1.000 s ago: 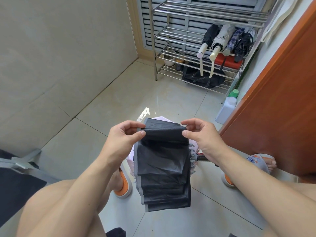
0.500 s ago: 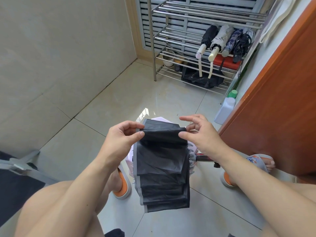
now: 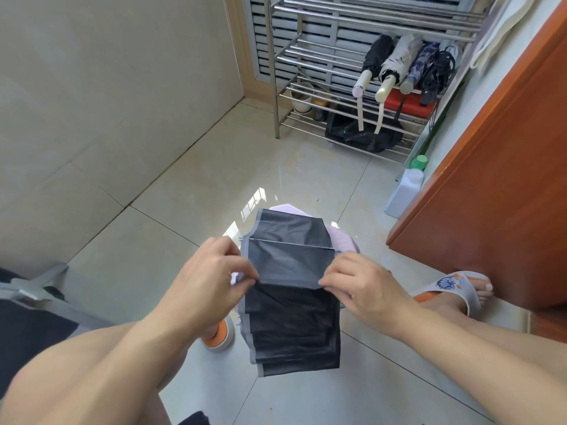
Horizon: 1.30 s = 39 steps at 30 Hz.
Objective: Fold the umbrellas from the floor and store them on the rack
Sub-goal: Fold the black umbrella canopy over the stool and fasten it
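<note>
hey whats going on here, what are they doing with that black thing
A seated person is folding an umbrella. The left hand and right hand each pinch a side edge of its black canopy, flattening the pleats into a neat stack. It is not yet rolled or strapped. Four folded umbrellas already lie on the rack ahead, so this one looks headed there next.

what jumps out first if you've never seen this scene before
First the black umbrella canopy at centre, pleated flat, with the left hand and right hand each pinching a fold edge. Next the steel rack at the top, where four folded umbrellas lie side by side on a shelf, handles pointing outward.
</note>
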Each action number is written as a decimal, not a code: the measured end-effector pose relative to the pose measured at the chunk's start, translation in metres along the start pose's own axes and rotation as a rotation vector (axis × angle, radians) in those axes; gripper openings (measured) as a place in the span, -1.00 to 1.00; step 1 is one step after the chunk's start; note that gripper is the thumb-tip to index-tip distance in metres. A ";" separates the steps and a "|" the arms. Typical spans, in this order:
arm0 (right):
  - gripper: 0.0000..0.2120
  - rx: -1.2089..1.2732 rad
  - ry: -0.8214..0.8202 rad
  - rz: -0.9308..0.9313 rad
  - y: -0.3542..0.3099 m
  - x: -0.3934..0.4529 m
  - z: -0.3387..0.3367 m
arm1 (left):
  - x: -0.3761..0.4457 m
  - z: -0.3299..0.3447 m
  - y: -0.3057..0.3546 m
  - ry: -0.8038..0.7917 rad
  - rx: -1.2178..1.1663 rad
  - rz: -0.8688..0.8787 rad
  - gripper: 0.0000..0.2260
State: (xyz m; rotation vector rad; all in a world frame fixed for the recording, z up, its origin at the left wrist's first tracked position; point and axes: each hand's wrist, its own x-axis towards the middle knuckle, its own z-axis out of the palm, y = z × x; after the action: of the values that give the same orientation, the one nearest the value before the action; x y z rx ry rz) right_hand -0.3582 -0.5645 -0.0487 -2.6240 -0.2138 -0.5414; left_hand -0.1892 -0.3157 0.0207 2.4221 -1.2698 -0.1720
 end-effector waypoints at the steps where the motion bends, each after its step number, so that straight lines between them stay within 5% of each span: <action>1: -0.93 -0.025 -0.030 -0.031 0.001 -0.005 0.005 | -0.003 0.004 -0.002 -0.043 0.076 0.075 -0.87; 4: -0.90 -0.105 -0.194 -0.113 0.008 -0.012 0.020 | -0.007 0.023 -0.004 -0.223 0.281 0.211 -0.79; 7: -0.82 -0.007 -0.267 0.017 0.005 -0.003 0.020 | -0.003 0.038 -0.010 -0.325 0.425 0.231 -0.71; 10: -0.86 0.111 -0.040 0.541 0.017 0.037 0.010 | 0.002 0.045 -0.016 -0.347 0.419 0.218 -0.75; 13: -0.74 0.147 -0.211 1.035 0.054 0.087 0.010 | 0.005 0.041 -0.008 -0.391 0.369 0.179 -0.84; 17: -0.82 0.513 -0.252 1.344 0.074 0.115 0.025 | 0.009 0.033 0.001 -0.597 0.341 0.073 -0.74; 20: -1.00 0.615 -0.183 1.384 0.076 0.117 0.029 | 0.017 0.028 0.001 -0.687 0.268 0.034 -0.71; 23: -0.88 0.585 -0.150 1.344 0.081 0.114 0.029 | 0.026 0.031 0.000 -0.742 0.231 -0.012 -0.70; 26: -0.97 0.495 -0.153 1.319 0.081 0.110 0.026 | 0.031 0.036 0.001 -0.751 0.226 -0.054 -0.69; 31: -0.70 0.605 -0.183 1.301 0.069 0.119 0.035 | 0.032 0.038 0.001 -0.742 0.208 -0.116 -0.68; 34: -0.92 0.559 -0.176 1.278 0.070 0.127 0.035 | 0.030 0.037 -0.004 -0.748 0.146 -0.141 -0.68; 39: -0.90 0.626 -0.176 1.279 0.043 0.118 0.006 | 0.028 0.031 -0.005 -0.802 0.087 -0.154 -0.67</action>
State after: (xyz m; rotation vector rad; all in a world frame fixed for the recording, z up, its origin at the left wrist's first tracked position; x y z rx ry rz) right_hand -0.2387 -0.5930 -0.0230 -1.6876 1.0046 0.1962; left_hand -0.1777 -0.3449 -0.0080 2.6125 -1.3877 -1.2530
